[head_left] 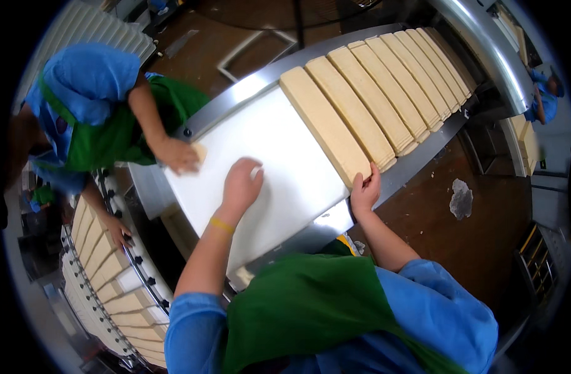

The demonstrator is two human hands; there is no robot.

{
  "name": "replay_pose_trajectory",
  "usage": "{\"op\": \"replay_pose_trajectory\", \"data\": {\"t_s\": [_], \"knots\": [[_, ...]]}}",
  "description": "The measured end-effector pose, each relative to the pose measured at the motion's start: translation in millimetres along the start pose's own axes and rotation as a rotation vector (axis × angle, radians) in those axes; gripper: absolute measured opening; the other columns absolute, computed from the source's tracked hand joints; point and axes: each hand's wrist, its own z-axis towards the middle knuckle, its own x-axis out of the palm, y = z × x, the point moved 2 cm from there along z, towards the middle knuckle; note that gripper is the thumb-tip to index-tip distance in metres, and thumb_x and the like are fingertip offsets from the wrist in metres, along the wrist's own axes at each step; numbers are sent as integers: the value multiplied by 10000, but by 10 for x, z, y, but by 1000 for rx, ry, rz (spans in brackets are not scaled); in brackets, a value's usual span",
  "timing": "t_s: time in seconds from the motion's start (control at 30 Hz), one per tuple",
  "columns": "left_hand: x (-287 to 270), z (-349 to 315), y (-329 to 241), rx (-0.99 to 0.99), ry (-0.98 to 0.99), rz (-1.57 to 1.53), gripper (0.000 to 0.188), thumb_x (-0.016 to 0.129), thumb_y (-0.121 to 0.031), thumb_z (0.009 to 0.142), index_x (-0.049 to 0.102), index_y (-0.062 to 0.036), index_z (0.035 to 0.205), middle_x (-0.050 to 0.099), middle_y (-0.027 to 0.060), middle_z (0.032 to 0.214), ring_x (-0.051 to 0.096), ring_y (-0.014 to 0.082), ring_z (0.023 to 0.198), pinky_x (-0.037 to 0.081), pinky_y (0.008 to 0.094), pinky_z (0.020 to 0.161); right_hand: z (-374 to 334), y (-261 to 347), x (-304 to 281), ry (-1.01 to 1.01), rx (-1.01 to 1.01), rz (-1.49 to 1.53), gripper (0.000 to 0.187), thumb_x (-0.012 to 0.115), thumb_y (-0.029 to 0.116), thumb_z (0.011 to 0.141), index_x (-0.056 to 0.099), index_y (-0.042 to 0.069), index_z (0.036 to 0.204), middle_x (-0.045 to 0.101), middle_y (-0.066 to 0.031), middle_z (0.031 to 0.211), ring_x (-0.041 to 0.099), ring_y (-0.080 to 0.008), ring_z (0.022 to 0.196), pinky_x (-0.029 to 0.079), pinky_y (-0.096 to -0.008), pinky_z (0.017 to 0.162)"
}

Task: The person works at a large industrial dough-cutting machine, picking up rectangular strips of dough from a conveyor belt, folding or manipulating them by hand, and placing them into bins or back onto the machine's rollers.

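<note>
A row of long, pale cream slabs point(385, 93), which look like stacked dough sheets, lies crosswise on a white conveyor belt point(279, 143). At the near end of the closest cream slab point(326, 124), my right hand point(365, 192) has its thumb and fingers closed around the corner. Over the bare part of the belt is my left hand point(243, 184), fingers loosely curved and apart, with nothing in it. A yellow band point(222, 225) circles my left wrist. Across the belt, a co-worker's hand point(178, 156) is by a small pale piece point(200, 153) at the belt's edge.
Metal rails point(248, 84) border the belt. A large steel tube point(485, 50) crosses its far right end. At lower left, a second, curved conveyor point(114, 280) carries more pale slabs, with the co-worker's other hand point(116, 230) on its rail. A white frame point(257, 53) lies on the floor.
</note>
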Motion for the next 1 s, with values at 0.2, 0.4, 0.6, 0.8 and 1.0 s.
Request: {"op": "replay_pose_trajectory", "data": {"t_s": [0.2,0.4,0.6,0.8,1.0], "knots": [[663,1706,-79,148,-126,178,353,647,-154,767,562,-16,1081,578,173,1111,517,349,1073,382,418,970,-5,55,-49,14,-24,13,446,616,123,764,521,3,1183,550,-84,894,463,-159,649,406,-274,581],[1084,2227,-347,-167,-210,337,718,645,-417,764,399,-10,1303,448,166,1308,366,319,1267,294,524,1032,-24,-40,-55,-12,-88,30,464,638,150,726,539,13,1159,566,-108,905,487,-174,681,421,-286,593],[949,2054,-442,-386,8,397,832,587,-507,752,320,-38,1386,326,134,1423,236,265,1352,237,548,1061,77,80,-114,10,-345,-83,374,595,149,784,569,11,1131,575,-135,872,515,-266,707,422,-360,675],[312,1158,213,-581,-292,377,831,711,-443,647,385,-54,1305,468,157,1234,415,319,1194,305,507,996,-294,593,-71,442,-367,-159,284,543,139,846,593,24,1101,591,-144,782,543,-331,751,420,-427,707],[-845,-486,844,-1106,-282,332,706,742,-471,639,535,-27,1148,523,184,1175,503,359,1069,431,472,881,-500,1179,272,1121,-451,-49,529,683,266,750,511,63,1207,596,-176,947,548,-369,903,447,-456,792]]}}
